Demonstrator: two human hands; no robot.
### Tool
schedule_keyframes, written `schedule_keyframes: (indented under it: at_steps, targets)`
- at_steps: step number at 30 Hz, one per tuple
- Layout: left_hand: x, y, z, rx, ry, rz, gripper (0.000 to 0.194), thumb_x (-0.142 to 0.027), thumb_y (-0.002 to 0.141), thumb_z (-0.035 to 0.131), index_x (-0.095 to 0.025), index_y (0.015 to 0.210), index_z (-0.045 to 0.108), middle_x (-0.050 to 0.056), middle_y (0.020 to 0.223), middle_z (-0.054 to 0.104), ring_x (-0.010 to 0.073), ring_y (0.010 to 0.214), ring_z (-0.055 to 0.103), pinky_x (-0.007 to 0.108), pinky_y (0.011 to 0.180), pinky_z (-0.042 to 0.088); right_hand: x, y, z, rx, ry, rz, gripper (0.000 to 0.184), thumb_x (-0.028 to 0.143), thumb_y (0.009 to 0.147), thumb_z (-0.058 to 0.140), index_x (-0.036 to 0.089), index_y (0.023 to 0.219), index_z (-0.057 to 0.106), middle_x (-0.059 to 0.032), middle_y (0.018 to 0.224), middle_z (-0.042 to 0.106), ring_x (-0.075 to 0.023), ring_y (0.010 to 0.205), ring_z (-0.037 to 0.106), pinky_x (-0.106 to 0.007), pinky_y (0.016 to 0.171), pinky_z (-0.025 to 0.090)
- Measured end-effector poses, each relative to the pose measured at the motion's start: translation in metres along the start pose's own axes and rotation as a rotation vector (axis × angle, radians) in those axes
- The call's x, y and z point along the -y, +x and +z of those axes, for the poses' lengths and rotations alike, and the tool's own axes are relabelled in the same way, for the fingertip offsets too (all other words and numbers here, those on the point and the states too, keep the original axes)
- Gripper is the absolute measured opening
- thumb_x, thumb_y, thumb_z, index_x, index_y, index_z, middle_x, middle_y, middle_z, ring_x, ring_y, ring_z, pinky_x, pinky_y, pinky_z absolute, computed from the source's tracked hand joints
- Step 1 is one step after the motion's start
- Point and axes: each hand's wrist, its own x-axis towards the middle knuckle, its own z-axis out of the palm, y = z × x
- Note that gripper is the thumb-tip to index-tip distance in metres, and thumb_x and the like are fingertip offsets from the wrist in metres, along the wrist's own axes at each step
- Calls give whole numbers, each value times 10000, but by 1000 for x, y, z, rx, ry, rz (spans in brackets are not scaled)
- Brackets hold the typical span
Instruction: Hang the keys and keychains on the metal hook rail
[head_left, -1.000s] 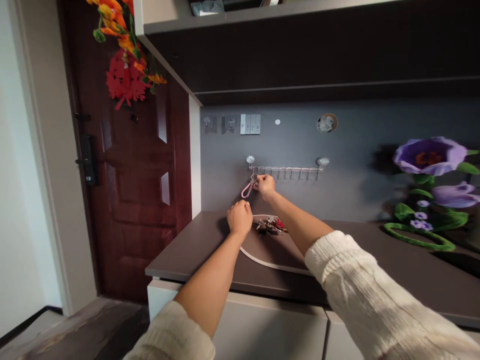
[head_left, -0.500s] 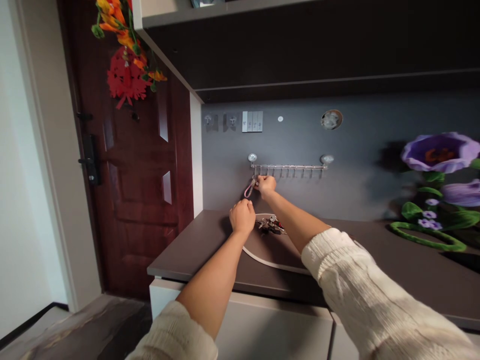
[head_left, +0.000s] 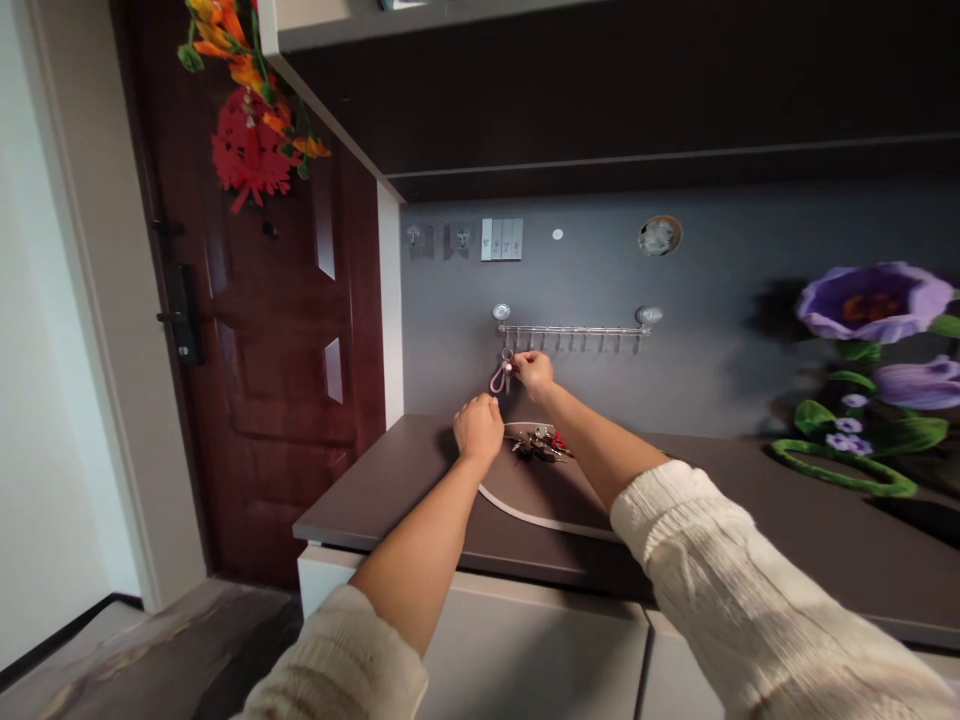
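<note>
A bunch of keys [head_left: 508,383] with a pink strap [head_left: 496,380] hangs from its metal ring at the left end of the hook rail [head_left: 574,331]. My right hand [head_left: 534,373] pinches at the right side of this bunch, close below the ring. Lower down and to the left, my left hand [head_left: 478,428] is closed just under the strap, its fingers curled away from view; whatever they hold is hidden. Behind my right forearm, a pile of more keys [head_left: 536,445] with a red piece lies on a pale-rimmed mat [head_left: 559,522] on the cabinet top.
A dark overhead cabinet [head_left: 600,90] juts out above the rail. Purple fabric flowers [head_left: 874,305] stand on the right of the counter [head_left: 375,490]. To the left is a dark red door [head_left: 285,430] with a handle. Wall switches [head_left: 502,240] sit above the rail.
My right hand has shifted slightly off the bunch, so its ring and strap show more plainly at the hook. My left hand stays below. The view has moved a little.
</note>
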Motion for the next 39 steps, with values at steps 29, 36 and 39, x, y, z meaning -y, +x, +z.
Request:
schedule_keyframes:
  at_steps: [29,36,39]
  targets:
    - [6,-8,8,298,-168,326,194,-257,821,420,-202,861,601,37,902,613,155,854,532,259,761,386,-9,-114,-114,727,-472,-225,41,185,651,597,171,668,632,13,666,628,-102,621,528,-214,637,365]
    - [5,-9,8,405,-179,415,171,-232,776,484,-208,880,617,37,925,590,153,862,524,260,783,391,-16,-112,-106,770,-550,-392,100,161,677,578,193,722,660,-14,727,638,-126,660,523,-223,654,363]
    - [4,-9,8,431,-185,421,177,-222,775,484,-217,886,621,31,927,582,148,856,528,260,793,392,-17,-112,-105,794,-560,-415,116,153,691,555,185,729,659,-26,741,636,-132,676,520,-229,674,365]
